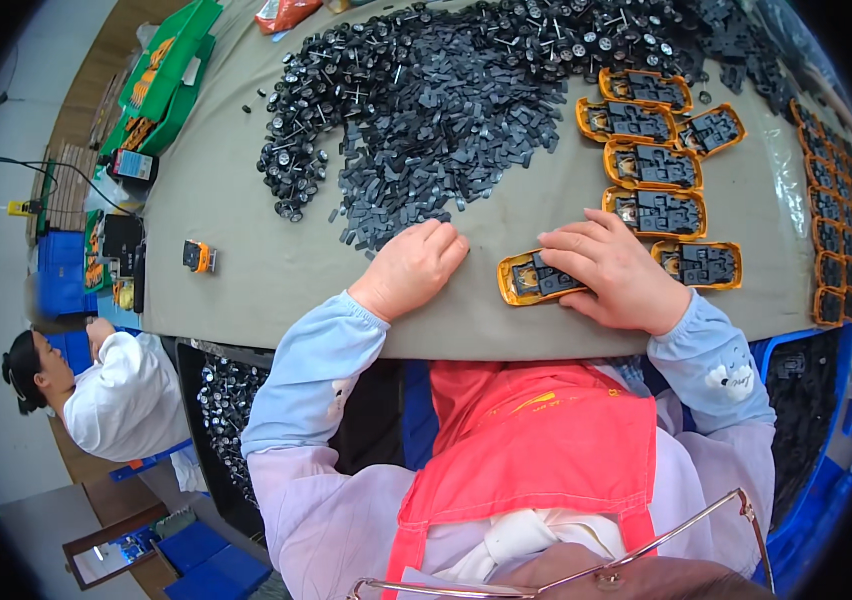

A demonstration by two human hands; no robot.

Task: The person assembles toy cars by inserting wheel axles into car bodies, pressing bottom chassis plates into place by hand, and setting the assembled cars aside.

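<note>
Right hand [618, 272] lies flat, fingers extended, pressing an orange toy chassis [529, 278] on the table [276, 270]. Left hand [413, 268] loosely curled, empty, fingertips at the edge of the black parts pile [426, 110]. Finished chassis [656, 212] lie just beyond.

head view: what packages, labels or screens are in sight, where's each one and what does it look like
Green cartons: far left of the table, flat boxes stacked, green with orange and yellow print.
Orange bag: far table edge, crumpled, shiny red-orange.
Small device with a screen: left table edge, dark body, pale bluish face.
Clear plastic sheet: right of the table under orange toy chassis, see-through, wrinkled.
</note>
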